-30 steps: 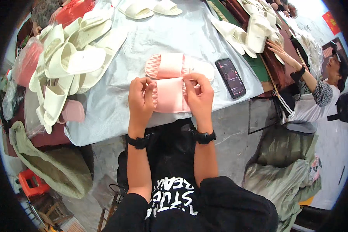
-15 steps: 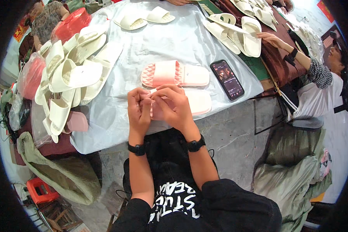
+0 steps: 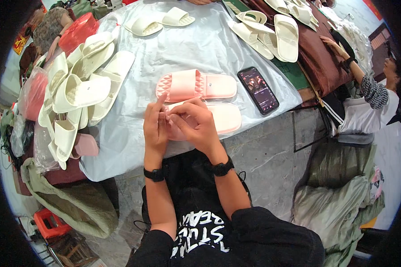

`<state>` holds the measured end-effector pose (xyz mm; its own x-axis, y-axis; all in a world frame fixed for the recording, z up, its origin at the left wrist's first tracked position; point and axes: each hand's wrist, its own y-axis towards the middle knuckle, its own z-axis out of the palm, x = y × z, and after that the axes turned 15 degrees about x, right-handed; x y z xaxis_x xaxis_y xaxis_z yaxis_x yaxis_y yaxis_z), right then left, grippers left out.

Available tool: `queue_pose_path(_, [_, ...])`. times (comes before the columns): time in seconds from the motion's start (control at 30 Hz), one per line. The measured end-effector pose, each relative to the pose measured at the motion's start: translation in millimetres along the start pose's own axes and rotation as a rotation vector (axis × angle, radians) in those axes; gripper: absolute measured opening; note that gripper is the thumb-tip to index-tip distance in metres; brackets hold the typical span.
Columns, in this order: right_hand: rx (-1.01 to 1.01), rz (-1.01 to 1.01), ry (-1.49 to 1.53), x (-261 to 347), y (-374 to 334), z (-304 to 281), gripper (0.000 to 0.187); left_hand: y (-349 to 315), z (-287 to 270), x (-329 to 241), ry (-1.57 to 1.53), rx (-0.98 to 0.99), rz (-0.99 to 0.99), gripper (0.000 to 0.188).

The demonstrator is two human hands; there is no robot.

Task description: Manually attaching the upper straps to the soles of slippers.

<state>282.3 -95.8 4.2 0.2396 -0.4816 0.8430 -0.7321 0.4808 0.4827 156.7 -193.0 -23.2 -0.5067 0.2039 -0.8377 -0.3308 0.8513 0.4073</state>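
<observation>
Crowdedly, cream slippers point(image 3: 91, 91) are heaping up on the left of the pale sheet point(image 3: 200, 49), the end of a darker pink sole point(image 3: 87, 145) poking out beneath them. A cream pair point(image 3: 176, 16) is lying near the far edge, and more cream footwear point(image 3: 286, 38) is overlapping on the right, near a co-worker's hand point(image 3: 336, 46). A dark phone point(image 3: 257, 90) is lying just right of two pink slippers, its screen glowing.

The far pink slipper point(image 3: 218, 85) is showing its strap and sole plainly; the near pink slipper point(image 3: 227, 118) is lying on the sheet just beside it, heel pointing right, with the hands covering much of its strap and toe. At the top edge, another person's hand point(image 3: 202, 2) is being cut off.

Over the near slipper's toe end, the left hand point(image 3: 155, 124) and right hand point(image 3: 198, 120) are bringing their curled fingertips close together, the left forefinger pointing away from the body. Whether either hand is pinching something small, I cannot tell.
</observation>
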Motion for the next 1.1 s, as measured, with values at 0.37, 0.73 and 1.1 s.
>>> queue_pose_path(0.37, [-0.045,-0.080,-0.079,-3,-1,4,0.017,0,11,1,0.197,0.029,0.031,0.066])
queue_pose_path(0.73, [-0.104,-0.066,-0.102,-5,-1,4,0.014,0,13,-6,0.140,-0.020,0.057,0.057])
queue_pose_path(1.1, [-0.127,0.095,0.125,-7,-6,5,0.012,-3,7,-9,-0.047,-0.153,-0.045,0.014])
